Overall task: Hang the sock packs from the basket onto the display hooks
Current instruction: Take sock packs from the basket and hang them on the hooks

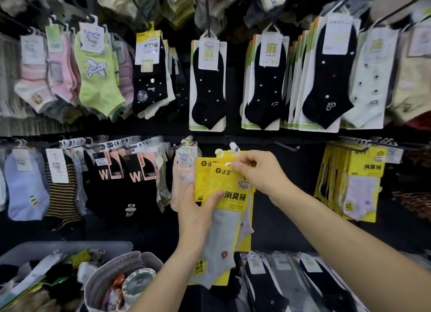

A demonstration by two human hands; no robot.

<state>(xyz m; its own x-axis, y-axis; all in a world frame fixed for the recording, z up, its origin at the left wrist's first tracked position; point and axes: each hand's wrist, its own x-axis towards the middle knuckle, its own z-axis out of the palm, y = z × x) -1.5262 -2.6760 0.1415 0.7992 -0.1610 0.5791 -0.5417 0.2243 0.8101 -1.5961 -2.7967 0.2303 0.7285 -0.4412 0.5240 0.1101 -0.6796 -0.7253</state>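
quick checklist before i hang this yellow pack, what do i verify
1. Grip of left hand on front pack: ok.
2. Pinch of right hand on its top: ok.
3. Its hanger already on a hook: not ok.
4. Bare hook just right: ok.
5. Same yellow packs hanging far right: ok.
6. Hanger hole sound: cannot tell.

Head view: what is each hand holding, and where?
Left hand grips the yellow sock packs at mid-card; right hand pinches the front pack's top edge.
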